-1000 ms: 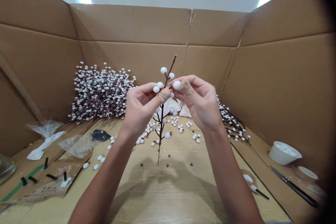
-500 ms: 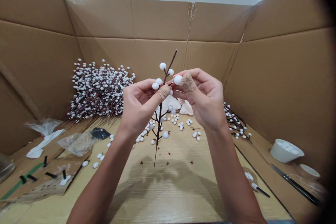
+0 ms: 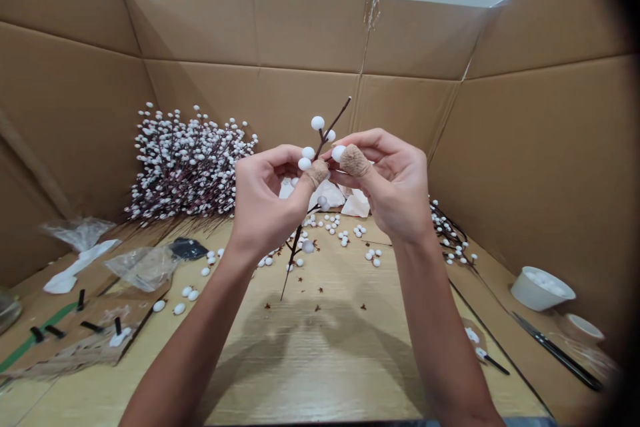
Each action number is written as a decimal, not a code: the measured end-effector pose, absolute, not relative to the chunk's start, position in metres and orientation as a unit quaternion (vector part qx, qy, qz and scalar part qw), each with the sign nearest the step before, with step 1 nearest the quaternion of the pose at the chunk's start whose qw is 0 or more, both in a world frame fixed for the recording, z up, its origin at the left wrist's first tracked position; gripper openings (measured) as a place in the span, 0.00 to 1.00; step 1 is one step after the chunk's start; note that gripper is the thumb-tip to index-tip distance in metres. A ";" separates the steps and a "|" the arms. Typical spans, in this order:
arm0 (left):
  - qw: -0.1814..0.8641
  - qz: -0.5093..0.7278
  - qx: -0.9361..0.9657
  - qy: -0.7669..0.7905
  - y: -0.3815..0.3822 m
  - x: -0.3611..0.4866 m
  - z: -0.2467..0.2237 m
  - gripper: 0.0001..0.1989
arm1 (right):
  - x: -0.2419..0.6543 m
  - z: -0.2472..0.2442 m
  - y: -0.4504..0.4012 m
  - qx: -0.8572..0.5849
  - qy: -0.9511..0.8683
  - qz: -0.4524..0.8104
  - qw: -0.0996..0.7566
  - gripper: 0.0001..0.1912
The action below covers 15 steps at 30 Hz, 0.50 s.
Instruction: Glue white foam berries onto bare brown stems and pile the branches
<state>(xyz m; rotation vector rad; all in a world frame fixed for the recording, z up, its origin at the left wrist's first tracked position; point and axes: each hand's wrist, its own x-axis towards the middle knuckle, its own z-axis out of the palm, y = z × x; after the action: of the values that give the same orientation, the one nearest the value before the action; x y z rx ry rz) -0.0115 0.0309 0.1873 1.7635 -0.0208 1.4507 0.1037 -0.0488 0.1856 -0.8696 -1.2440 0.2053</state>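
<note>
My left hand (image 3: 275,197) is closed around the middle of a dark brown artificial berry branch (image 3: 297,240), which slants up to the right above the table. White berries sit on its short side twigs. Between thumb and fingers, my right hand (image 3: 387,180) pinches a white berry (image 3: 339,153) right beside the stem. Tan wrappings cover both thumbs. The fingertips hide where the berry meets its twig. Below on the table lie loose white berries (image 3: 332,221) and several small brown star-shaped pieces (image 3: 317,307).
A dense pile of berry branches (image 3: 190,167) leans at the back left. More branches (image 3: 450,233) lie at right. A white bowl (image 3: 543,288) of berries, a tape roll (image 3: 583,329) and a knife (image 3: 560,353) are at right. Plastic bags (image 3: 143,267) lie left. Cardboard walls (image 3: 300,27) surround the table.
The branch has tilted further to the right at its top, its lower tip swinging left. The right hand's berry has come closer to the stem.
</note>
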 end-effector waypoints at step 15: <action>0.328 0.606 0.725 0.009 0.035 -0.012 0.186 0.05 | 0.103 0.184 -0.047 -0.384 -0.571 0.087 0.720 0.10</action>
<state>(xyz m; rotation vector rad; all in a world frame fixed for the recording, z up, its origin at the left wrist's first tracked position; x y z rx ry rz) -0.0117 0.0354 0.1859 1.8991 0.0243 1.5859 0.1027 -0.0469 0.1841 -0.8478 -1.2621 0.1932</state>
